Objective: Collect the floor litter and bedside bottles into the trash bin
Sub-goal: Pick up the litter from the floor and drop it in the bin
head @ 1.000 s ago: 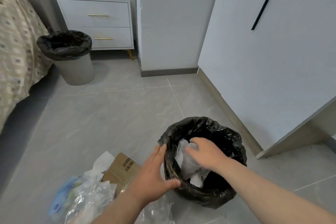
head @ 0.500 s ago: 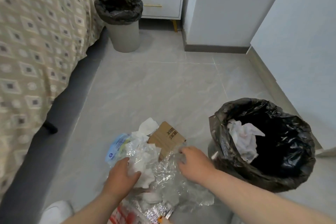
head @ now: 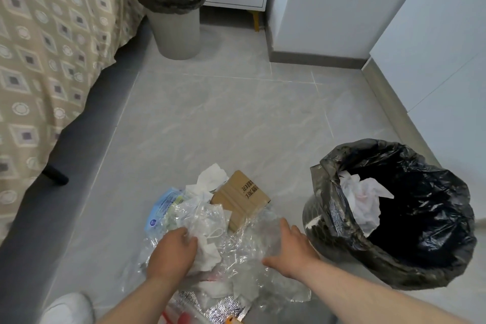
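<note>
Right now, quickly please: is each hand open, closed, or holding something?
Left hand: fingers curled round the white tissue wad, holding it.
Right hand: open, fingers straight, resting on the clear plastic film.

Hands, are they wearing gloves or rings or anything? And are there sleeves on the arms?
No gloves. The left hand and the right hand are both bare, with no ring, watch or bracelet showing. The left forearm and the right forearm are bare too; no sleeve shows in the picture.
</note>
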A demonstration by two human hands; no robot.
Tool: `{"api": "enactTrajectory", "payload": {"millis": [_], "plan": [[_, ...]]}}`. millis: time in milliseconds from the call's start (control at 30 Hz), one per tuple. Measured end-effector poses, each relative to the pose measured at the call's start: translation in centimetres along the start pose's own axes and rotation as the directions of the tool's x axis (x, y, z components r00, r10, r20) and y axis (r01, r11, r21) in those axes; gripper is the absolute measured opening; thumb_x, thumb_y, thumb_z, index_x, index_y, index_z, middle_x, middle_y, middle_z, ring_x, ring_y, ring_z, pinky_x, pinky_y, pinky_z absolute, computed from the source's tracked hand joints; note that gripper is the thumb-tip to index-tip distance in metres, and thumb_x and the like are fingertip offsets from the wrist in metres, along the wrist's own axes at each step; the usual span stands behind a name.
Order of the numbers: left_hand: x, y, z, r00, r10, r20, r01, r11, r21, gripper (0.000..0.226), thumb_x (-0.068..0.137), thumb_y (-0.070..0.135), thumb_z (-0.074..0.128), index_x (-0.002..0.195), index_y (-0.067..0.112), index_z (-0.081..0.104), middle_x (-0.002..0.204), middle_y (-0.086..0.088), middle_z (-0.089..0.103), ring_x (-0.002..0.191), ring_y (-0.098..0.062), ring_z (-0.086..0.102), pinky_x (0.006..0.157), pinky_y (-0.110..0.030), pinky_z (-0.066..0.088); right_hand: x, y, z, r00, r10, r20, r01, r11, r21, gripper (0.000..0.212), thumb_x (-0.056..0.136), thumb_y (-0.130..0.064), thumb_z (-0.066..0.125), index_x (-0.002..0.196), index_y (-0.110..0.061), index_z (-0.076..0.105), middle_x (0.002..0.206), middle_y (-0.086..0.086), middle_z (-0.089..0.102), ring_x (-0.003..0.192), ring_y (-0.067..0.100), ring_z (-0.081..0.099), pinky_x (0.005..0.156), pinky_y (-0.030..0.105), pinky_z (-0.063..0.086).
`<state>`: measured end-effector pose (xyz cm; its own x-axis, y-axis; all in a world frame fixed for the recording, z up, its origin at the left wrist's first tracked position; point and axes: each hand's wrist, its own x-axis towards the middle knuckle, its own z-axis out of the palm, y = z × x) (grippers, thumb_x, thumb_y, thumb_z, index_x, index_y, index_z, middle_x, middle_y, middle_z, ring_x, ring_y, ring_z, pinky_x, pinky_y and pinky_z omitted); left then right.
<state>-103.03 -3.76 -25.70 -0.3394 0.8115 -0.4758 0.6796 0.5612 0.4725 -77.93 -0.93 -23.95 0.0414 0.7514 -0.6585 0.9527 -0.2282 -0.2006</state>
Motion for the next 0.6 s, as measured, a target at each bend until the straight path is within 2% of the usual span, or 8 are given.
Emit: {"api": "enactTrajectory", "payload": {"millis": [67, 133, 233, 300, 367, 433, 533, 600], "plan": [[-0.1, 0.0, -0.3, 0.999, 0.032, -0.028, -0.033, 0.998, -0.047, 0.023, 0.090, 0.028, 0.047, 0.090, 0.015, 0.065, 0.090, -0.003, 0.068, 0.081, -0.021, 0.062, 0.074, -0.033, 0.050, 0.1, 0.0, 0.2, 1.000, 0.012, -0.002, -0.012, 1.000, -0.006, 0.112, 0.070, -0.052, 0.073, 0.152, -0.023, 0.002, 0.150, 0.008, 0.031, 0.137, 0.028, 0.031, 0.107, 0.039, 0.038], [-0.1, 0.2, -0.6, 0.998, 0.047, -0.052, -0.052, 0.994, -0.097, 0.022, 0.093, 0.026, 0.048, 0.085, 0.014, 0.064, 0.083, -0.002, 0.066, 0.077, -0.021, 0.061, 0.071, -0.032, 0.049, 0.1, 0.1, 0.3, 0.999, 0.025, -0.044, -0.027, 0.999, -0.048, 0.100, 0.073, -0.047, 0.070, 0.149, -0.016, 0.013, 0.142, 0.008, 0.041, 0.131, 0.028, 0.039, 0.104, 0.037, 0.040], [0.2, 0.2, -1.2, 0.996, 0.058, -0.068, -0.066, 0.989, -0.132, 0.023, 0.092, 0.025, 0.049, 0.074, 0.021, 0.062, 0.072, 0.003, 0.065, 0.072, -0.019, 0.060, 0.066, -0.030, 0.045, 0.2, 0.4, 0.2, 0.990, 0.021, -0.138, -0.023, 1.000, -0.011, 0.043, 0.078, -0.035, 0.066, 0.116, -0.019, 0.055, 0.121, 0.004, 0.053, 0.112, 0.023, 0.051, 0.094, 0.034, 0.046], [0.5, 0.4, -1.8, 0.993, 0.058, -0.098, -0.073, 0.987, -0.147, 0.028, 0.092, 0.024, 0.049, 0.065, 0.021, 0.059, 0.062, 0.004, 0.062, 0.065, -0.018, 0.059, 0.059, -0.028, 0.042, 0.2, 0.4, -0.4, 0.987, 0.017, -0.158, -0.003, 0.996, 0.086, 0.009, 0.078, -0.028, 0.063, 0.085, -0.023, 0.060, 0.103, -0.001, 0.053, 0.095, 0.019, 0.053, 0.081, 0.030, 0.050], [0.6, 1.0, -2.8, 0.986, 0.059, -0.155, -0.086, 0.981, -0.173, 0.034, 0.091, 0.021, 0.049, 0.057, 0.020, 0.052, 0.054, 0.003, 0.055, 0.060, -0.020, 0.054, 0.056, -0.029, 0.038, 0.3, 0.3, -1.2, 0.991, 0.007, -0.132, 0.020, 0.979, 0.202, 0.014, 0.075, -0.027, 0.068, 0.068, -0.023, 0.056, 0.085, -0.003, 0.058, 0.079, 0.015, 0.057, 0.072, 0.029, 0.053], [0.6, 1.8, -4.3, 0.973, 0.063, -0.224, -0.107, 0.976, -0.189, 0.036, 0.090, 0.018, 0.049, 0.054, 0.015, 0.046, 0.052, -0.002, 0.050, 0.058, -0.025, 0.048, 0.056, -0.032, 0.036, -0.2, -0.2, -2.3, 0.996, -0.035, -0.077, 0.058, 0.943, 0.326, 0.020, 0.074, -0.025, 0.073, 0.066, -0.021, 0.055, 0.073, -0.004, 0.060, 0.069, 0.013, 0.057, 0.067, 0.027, 0.051], [0.7, 2.8, -7.0, 0.956, 0.052, -0.290, -0.134, 0.952, -0.273, 0.030, 0.090, 0.018, 0.048, 0.067, 0.003, 0.056, 0.066, -0.015, 0.059, 0.070, -0.035, 0.055, 0.059, -0.034, 0.040, -2.4, -1.5, -4.9, 0.988, -0.154, -0.016, 0.144, 0.882, 0.449, 0.017, 0.076, -0.017, 0.073, 0.069, -0.018, 0.057, 0.068, -0.001, 0.062, 0.061, 0.012, 0.058, 0.060, 0.025, 0.050], [0.5, 4.1, -9.0, 0.950, 0.035, -0.309, -0.158, 0.909, -0.385, 0.028, 0.086, 0.026, 0.049, 0.071, 0.004, 0.060, 0.078, -0.020, 0.065, 0.079, -0.037, 0.061, 0.068, -0.041, 0.049, -4.6, -2.2, -7.1, 0.975, -0.224, 0.003, 0.194, 0.849, 0.491, 0.015, 0.077, -0.015, 0.073, 0.071, -0.017, 0.059, 0.066, 0.000, 0.065, 0.055, 0.010, 0.059, 0.058, 0.024, 0.051]]}}
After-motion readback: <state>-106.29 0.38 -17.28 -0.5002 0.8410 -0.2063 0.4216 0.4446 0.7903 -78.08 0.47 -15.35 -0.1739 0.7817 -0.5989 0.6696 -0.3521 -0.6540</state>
